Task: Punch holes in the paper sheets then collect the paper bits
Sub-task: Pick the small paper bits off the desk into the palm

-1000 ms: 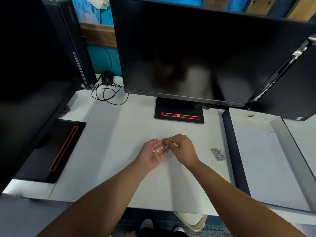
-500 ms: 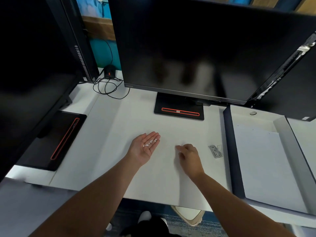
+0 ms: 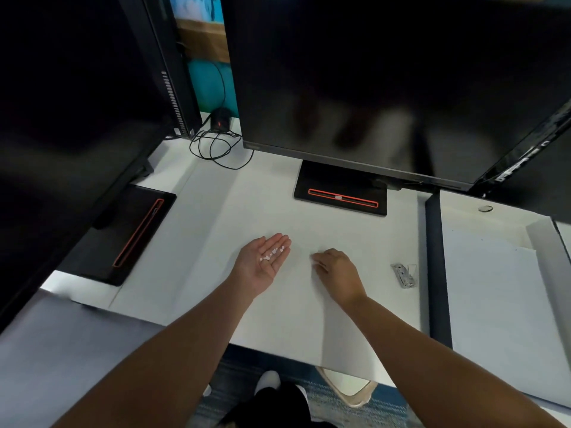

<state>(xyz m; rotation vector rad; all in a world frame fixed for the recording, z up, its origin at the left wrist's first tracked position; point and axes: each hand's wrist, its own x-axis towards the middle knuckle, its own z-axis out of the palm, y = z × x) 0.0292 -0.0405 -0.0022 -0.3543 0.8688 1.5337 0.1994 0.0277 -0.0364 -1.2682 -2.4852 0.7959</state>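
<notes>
Right hand (image 3: 337, 273) now off left hand (image 3: 262, 264)

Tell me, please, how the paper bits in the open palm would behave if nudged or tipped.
The paper bits look tiny and thin, so probably almost weightless; a breath might scatter them. They lie loose on the palm-up left hand, so a tilt would likely spill them. Being flat, they should slide rather than roll.

White paper bits (image 3: 272, 253) lie on the upturned left hand (image 3: 262, 265).
</notes>
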